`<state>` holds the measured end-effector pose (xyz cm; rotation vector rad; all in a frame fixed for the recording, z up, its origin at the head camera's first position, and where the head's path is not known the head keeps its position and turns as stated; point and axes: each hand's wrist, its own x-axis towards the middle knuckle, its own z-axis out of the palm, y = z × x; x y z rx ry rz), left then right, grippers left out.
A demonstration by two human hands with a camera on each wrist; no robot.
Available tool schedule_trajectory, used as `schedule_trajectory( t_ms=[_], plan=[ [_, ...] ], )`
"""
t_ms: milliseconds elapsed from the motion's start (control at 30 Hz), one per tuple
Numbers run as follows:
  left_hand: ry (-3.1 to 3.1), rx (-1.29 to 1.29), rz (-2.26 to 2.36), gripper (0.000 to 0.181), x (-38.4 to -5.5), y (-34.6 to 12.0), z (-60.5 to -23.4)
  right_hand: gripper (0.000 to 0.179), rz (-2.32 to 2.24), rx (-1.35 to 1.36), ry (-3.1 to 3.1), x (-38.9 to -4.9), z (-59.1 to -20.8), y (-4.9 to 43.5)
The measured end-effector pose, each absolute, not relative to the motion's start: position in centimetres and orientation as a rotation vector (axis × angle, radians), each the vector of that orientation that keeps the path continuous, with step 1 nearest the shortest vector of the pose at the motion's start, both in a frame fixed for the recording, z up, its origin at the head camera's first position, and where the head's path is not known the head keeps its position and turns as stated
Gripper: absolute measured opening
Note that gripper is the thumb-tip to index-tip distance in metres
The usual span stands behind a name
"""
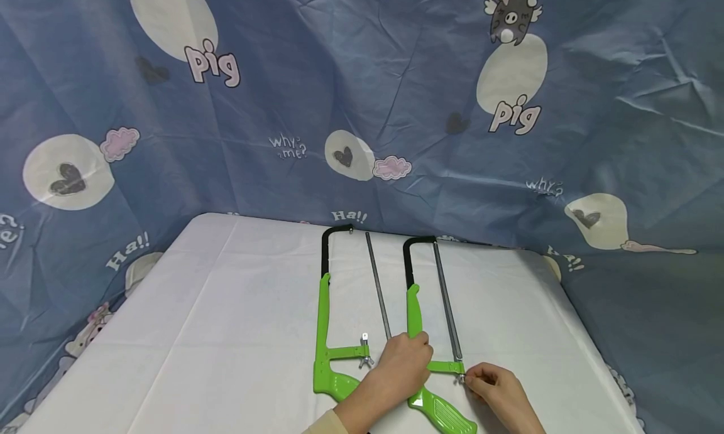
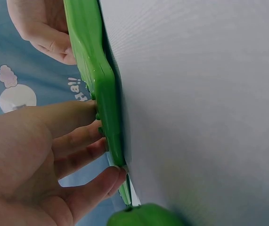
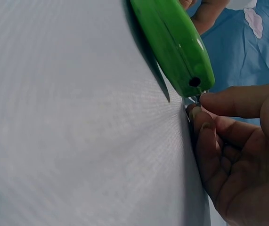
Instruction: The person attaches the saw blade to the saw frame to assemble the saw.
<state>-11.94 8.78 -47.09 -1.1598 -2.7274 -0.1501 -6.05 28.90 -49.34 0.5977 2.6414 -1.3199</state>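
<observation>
Two green hacksaws with black front frames lie side by side on a white-covered table. My left hand holds the right hacksaw by its green frame, just above the handle. In the left wrist view its fingers and thumb are around the green frame. A grey blade runs along the open side of this saw. At the blade's near end my right hand pinches the small metal wing nut. In the right wrist view the green handle partly covers the nut, close to the thumb and fingertips.
To the left lies the other hacksaw, without a blade, its own wing nut showing. A loose grey blade lies between the two saws. Behind the white table hangs a blue printed cloth.
</observation>
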Motion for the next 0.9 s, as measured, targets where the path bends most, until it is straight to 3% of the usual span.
schedule_trajectory(
  t_ms=[900],
  plan=[
    [-2.717, -1.155, -0.153, 0.019, -11.94, 8.79, -47.12, 0.007, -1.299, 0.569, 2.687, -5.97, -49.36, 28.73]
  ],
)
